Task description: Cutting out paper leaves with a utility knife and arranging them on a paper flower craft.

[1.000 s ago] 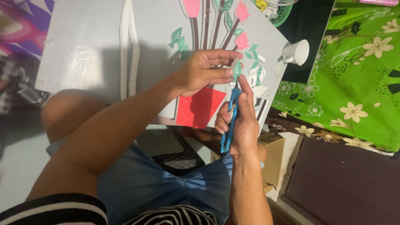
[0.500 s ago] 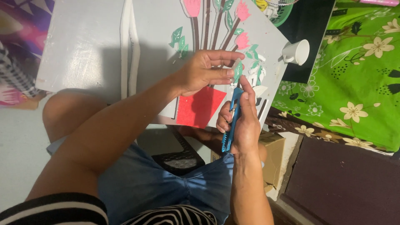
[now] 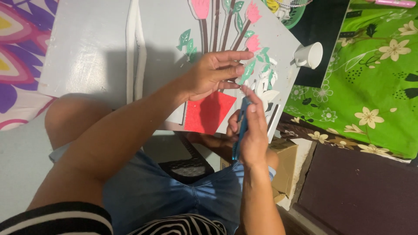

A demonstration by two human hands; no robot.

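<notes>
Left hand: the left hand [image 3: 213, 74] is reaching across the grey craft board [image 3: 96, 48], fingers stretched out and pinching a small green paper leaf [image 3: 249, 69] at their tips.
Right hand: the right hand [image 3: 252, 130] is clenching around a blue craft knife [image 3: 241, 126], the thumb lying along its handle.
Knife axis: the long axis is running almost straight away from the body, the tip pointing up toward the leaf and sitting just below it; whether the tip is touching paper cannot be told.
Leaf position: the leaf is lying beyond the right hand and at the left fingertips, so the left hand is the nearer one.
Board: it is resting on the lap, tilted, carrying brown paper stems [image 3: 215, 26], pink flowers [image 3: 253, 13] and a red square [image 3: 208, 112] partly under the left palm.
Scraps: white paper offcuts [image 3: 266, 87] are lying just beside the knife tip.
Surroundings: a white cup [image 3: 310, 55] is lying on its side near the board's far corner, next to a green flowered cloth [image 3: 374, 74].
</notes>
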